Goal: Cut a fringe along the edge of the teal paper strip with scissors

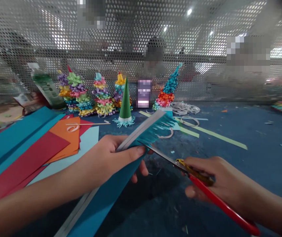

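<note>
My left hand [121, 158] is closed on a long strip of blue paper [106, 200], thumb on top and fingers beneath. A grey-white band runs along one edge of the strip. Past my thumb, the far end is cut into a fine fringe. In my right hand [217, 181] is a pair of scissors [195, 179] with red and yellow handles. Their blades meet the paper's edge just beside my left thumb. A green paper cone [125, 102] with a light blue fringed base stands beyond my left hand.
Several cones covered in curled colourful paper [102, 97] line the back, by a perforated metal screen [121, 39]. Coloured paper sheets [64, 138] lie at left near a green bottle [47, 87]. A phone-like screen [144, 93], curled white strips [186, 108] and green strips [225, 138] are farther off.
</note>
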`<state>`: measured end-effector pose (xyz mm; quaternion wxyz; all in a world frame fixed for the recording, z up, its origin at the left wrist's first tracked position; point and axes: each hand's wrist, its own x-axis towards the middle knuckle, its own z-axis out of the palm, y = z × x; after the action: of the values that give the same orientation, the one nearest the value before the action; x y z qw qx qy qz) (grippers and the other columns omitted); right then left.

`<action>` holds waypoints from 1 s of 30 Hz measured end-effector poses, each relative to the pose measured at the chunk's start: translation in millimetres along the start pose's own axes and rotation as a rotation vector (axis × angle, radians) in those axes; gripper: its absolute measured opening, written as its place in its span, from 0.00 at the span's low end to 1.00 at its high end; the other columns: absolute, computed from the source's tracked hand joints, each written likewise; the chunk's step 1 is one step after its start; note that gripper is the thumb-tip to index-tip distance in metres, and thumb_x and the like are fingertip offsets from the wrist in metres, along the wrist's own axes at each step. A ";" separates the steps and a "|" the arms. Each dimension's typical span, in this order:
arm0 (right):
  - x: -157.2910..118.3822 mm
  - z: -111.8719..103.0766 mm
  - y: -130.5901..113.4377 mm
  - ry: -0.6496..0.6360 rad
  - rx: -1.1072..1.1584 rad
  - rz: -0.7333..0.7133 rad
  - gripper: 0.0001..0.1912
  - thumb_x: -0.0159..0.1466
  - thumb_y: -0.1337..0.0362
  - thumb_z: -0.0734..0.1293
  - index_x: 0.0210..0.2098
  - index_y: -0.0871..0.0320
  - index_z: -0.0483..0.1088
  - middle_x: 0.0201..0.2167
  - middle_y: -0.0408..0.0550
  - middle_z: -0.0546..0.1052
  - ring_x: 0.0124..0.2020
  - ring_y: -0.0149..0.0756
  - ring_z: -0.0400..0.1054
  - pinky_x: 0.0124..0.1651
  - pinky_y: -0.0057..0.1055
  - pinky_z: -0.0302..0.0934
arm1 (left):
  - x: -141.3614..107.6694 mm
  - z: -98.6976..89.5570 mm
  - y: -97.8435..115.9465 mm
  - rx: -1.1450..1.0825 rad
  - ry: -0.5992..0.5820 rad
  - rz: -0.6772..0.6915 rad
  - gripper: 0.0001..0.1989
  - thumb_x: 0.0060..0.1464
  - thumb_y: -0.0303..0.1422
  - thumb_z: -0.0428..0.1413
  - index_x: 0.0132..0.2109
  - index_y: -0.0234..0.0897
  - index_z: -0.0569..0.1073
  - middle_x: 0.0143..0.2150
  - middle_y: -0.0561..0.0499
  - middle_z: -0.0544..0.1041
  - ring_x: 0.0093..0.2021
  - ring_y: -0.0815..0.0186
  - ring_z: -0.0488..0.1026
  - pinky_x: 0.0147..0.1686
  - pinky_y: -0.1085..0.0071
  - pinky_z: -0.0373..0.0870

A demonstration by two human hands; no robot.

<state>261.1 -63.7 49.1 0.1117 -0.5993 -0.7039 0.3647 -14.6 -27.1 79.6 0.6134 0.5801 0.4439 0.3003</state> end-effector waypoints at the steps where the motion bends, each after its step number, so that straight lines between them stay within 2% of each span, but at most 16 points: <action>1: 0.2 -0.1 0.5 0.007 -0.001 -0.011 0.27 0.52 0.34 0.72 0.23 0.51 0.66 0.19 0.39 0.64 0.22 0.35 0.53 0.24 0.31 0.47 | -0.4 -0.1 0.4 -0.016 -0.008 -0.005 0.10 0.56 0.39 0.65 0.31 0.38 0.81 0.26 0.50 0.86 0.20 0.66 0.78 0.19 0.78 0.72; 5: -0.7 -0.8 2.3 0.015 -0.018 0.012 0.26 0.51 0.38 0.75 0.22 0.51 0.65 0.18 0.39 0.65 0.22 0.35 0.54 0.23 0.31 0.47 | -1.4 -2.2 0.7 -0.129 -0.059 -0.044 0.10 0.53 0.39 0.67 0.31 0.37 0.81 0.24 0.49 0.85 0.19 0.67 0.78 0.19 0.78 0.72; 9: -2.2 -1.7 0.9 0.010 -0.012 0.002 0.25 0.52 0.39 0.75 0.23 0.51 0.64 0.19 0.39 0.66 0.22 0.34 0.54 0.23 0.31 0.49 | -0.8 -7.1 -3.2 -0.191 -0.081 -0.066 0.13 0.55 0.41 0.66 0.32 0.35 0.80 0.24 0.46 0.86 0.19 0.67 0.78 0.19 0.79 0.72; 12: -3.3 -1.7 -2.9 -0.038 -0.006 -0.020 0.24 0.56 0.39 0.73 0.25 0.52 0.66 0.20 0.38 0.66 0.23 0.33 0.54 0.25 0.30 0.49 | 1.4 -11.3 -6.4 -0.177 -0.133 -0.081 0.14 0.57 0.42 0.65 0.34 0.35 0.81 0.25 0.47 0.86 0.19 0.67 0.78 0.19 0.79 0.72; 15: -4.7 0.0 -6.3 -0.091 0.001 -0.003 0.26 0.58 0.37 0.72 0.26 0.52 0.64 0.21 0.36 0.64 0.24 0.32 0.52 0.25 0.30 0.48 | 5.2 -13.0 -6.8 -0.170 -0.187 -0.074 0.14 0.58 0.42 0.67 0.35 0.35 0.81 0.28 0.47 0.88 0.23 0.66 0.82 0.24 0.77 0.78; 18: -6.5 2.5 -6.8 -0.113 0.016 0.027 0.27 0.58 0.38 0.72 0.26 0.52 0.62 0.21 0.35 0.62 0.23 0.31 0.51 0.25 0.30 0.47 | 8.2 -11.9 -5.5 -0.134 -0.159 -0.057 0.12 0.56 0.41 0.69 0.36 0.35 0.82 0.30 0.49 0.89 0.27 0.66 0.85 0.30 0.77 0.81; 24: -7.4 3.9 -3.6 -0.120 0.022 0.015 0.27 0.59 0.38 0.73 0.26 0.52 0.61 0.21 0.35 0.63 0.23 0.31 0.52 0.25 0.30 0.46 | 8.0 -10.2 -4.7 -0.101 -0.146 -0.027 0.09 0.56 0.37 0.70 0.34 0.35 0.84 0.28 0.52 0.88 0.29 0.68 0.86 0.31 0.80 0.80; 30: -6.8 1.6 -3.0 -0.130 -0.020 -0.005 0.27 0.60 0.39 0.73 0.26 0.51 0.61 0.20 0.34 0.62 0.22 0.30 0.51 0.24 0.30 0.46 | 8.9 -11.2 -6.4 -0.133 -0.140 -0.063 0.08 0.57 0.35 0.70 0.35 0.34 0.85 0.30 0.50 0.89 0.32 0.66 0.87 0.35 0.80 0.81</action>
<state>259.6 -70.7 51.7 0.0603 -0.5737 -0.7147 0.3955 -21.8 -15.2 72.3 0.6892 0.5434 0.3972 0.2683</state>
